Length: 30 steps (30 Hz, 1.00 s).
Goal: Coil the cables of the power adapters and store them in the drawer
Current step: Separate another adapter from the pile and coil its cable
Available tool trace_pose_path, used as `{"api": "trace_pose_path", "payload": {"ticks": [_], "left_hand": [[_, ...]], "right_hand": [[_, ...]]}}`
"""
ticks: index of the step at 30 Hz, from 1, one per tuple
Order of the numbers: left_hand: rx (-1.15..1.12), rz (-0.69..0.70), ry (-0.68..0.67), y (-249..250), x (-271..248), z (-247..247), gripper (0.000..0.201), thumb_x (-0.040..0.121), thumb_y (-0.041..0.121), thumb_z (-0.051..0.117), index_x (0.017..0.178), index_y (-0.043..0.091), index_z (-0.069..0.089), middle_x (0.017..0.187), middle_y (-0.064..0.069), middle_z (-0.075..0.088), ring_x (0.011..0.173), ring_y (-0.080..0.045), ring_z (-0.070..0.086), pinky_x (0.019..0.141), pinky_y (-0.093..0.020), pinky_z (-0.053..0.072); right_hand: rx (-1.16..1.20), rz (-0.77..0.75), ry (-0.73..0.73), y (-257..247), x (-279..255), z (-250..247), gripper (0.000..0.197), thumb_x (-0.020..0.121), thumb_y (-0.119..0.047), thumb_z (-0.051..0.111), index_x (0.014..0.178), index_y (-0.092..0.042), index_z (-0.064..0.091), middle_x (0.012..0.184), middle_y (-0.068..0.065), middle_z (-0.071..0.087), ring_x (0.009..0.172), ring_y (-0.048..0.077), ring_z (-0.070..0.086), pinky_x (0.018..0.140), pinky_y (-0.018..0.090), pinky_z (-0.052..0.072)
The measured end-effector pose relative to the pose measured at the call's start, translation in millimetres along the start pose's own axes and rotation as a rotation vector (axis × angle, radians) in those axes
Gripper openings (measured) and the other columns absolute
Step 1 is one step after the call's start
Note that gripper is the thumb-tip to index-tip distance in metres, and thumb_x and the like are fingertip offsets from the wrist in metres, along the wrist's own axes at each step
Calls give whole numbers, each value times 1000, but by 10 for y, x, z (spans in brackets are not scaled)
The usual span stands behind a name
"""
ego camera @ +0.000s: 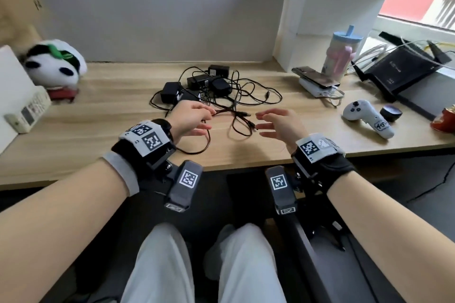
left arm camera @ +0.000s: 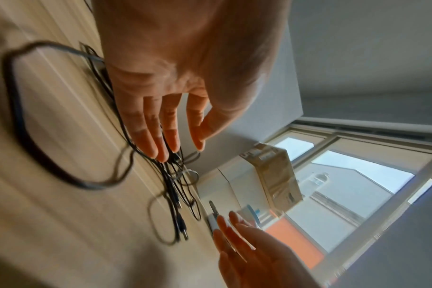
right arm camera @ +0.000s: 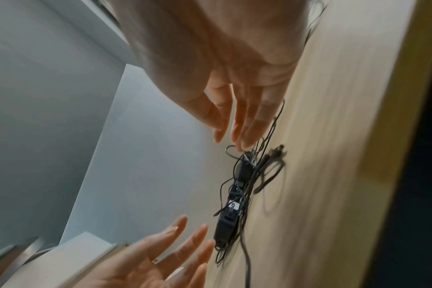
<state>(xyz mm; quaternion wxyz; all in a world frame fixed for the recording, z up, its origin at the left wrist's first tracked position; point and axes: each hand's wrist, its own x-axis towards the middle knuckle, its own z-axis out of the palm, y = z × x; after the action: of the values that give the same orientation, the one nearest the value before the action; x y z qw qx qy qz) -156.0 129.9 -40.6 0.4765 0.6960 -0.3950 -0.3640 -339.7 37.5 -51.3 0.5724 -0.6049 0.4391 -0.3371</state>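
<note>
While both hands hover over the counter (ego camera: 103,96), no cable is held: left hand (ego camera: 190,118) with fingers (left arm camera: 150,134) straight and loosely spread above the near strands; right hand (ego camera: 278,125) likewise spread, nothing gripped

Item: power adapters (ego camera: 197,83), several black bricks, heaped mid-counter toward the back wall
Item: cables (ego camera: 236,106), thin, black, uncoiled, tangled across one another; plug ends (ego camera: 246,119) lying between the two hands

Drawer: not seen in any view

Step judged in hand: the opening reach, no coil yet made
Next move judged to call for: one strand to be singled out, pinched near its plug, drawn free of the tangle
</note>
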Motion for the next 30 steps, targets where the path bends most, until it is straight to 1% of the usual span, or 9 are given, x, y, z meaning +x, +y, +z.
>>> {"api": "trace_pose_path", "payload": {"ticks": [3, 9, 13, 16, 19, 22, 25, 28, 30], "left_hand": [[-25, -42, 71, -50, 110, -238, 20, 93, 5, 50, 83, 16, 63, 100, -9, 63, 73, -15, 61, 70, -25, 53], [-50, -92, 198, -94, 399, -552, 21, 92, -4, 45, 90, 6, 63, 77, -6, 53, 57, -11, 47, 41, -14, 35], [-36, -100, 239, -116, 604, -681, 22, 91, -5, 45, 92, 6, 64, 73, -9, 54, 57, -12, 46, 38, -11, 36], [-4, -97, 269, -162, 742, -720, 22, 91, -2, 45, 92, 7, 65, 68, -7, 52, 58, -12, 45, 47, -15, 38], [29, -122, 273, -221, 843, -726, 21, 89, -1, 49, 101, 6, 65, 65, -5, 49, 54, -13, 42, 45, -16, 37], [-18, -157, 212, -260, 926, -706, 26, 90, -2, 52, 115, 2, 59, 75, -8, 53, 58, -14, 48, 42, -14, 41], [-71, -186, 152, -292, 977, -665, 30, 92, 6, 55, 122, 5, 51, 96, -13, 58, 60, -15, 56, 46, -16, 47], [-79, -212, 116, -331, 1014, -625, 34, 93, 17, 59, 123, 9, 46, 106, -14, 57, 55, -11, 59, 44, -17, 42], [-47, -237, 124, -366, 1052, -607, 53, 91, 22, 62, 136, 6, 39, 111, -14, 57, 54, -10, 57, 42, -18, 39]], "right_hand": [[-47, 29, -67, -136, 192, 273, 21, 93, 1, 43, 85, -6, 61, 96, 13, 60, 69, 15, 59, 63, 25, 51], [-102, 85, -192, -311, 533, 697, 16, 95, -4, 44, 99, -6, 59, 91, 5, 58, 73, 14, 58, 66, 26, 51], [-194, 120, -242, -374, 764, 957, 25, 94, -5, 45, 114, 1, 59, 104, 9, 58, 76, 16, 57, 69, 28, 52], [-230, 156, -244, -388, 879, 1135, 30, 94, 0, 43, 122, 1, 54, 93, 7, 57, 72, 15, 58, 74, 33, 53], [-251, 204, -250, -384, 996, 1272, 39, 95, 2, 41, 132, -5, 46, 97, 9, 54, 88, 24, 59, 78, 36, 50], [-296, 187, -339, -358, 1102, 1351, 45, 95, -3, 46, 139, -10, 40, 91, 4, 52, 66, 15, 52, 72, 35, 52], [-361, 144, -336, -280, 1175, 1370, 41, 91, -14, 58, 130, -13, 45, 84, 3, 52, 58, 12, 49, 66, 31, 54], [-481, 126, -325, -230, 1199, 1351, 21, 86, -27, 66, 87, -9, 55, 60, 2, 45, 47, 10, 45, 53, 25, 53], [-532, 155, -310, -222, 1209, 1292, 23, 88, -30, 63, 86, -9, 56, 59, 1, 42, 45, 9, 42, 41, 20, 48]]}}
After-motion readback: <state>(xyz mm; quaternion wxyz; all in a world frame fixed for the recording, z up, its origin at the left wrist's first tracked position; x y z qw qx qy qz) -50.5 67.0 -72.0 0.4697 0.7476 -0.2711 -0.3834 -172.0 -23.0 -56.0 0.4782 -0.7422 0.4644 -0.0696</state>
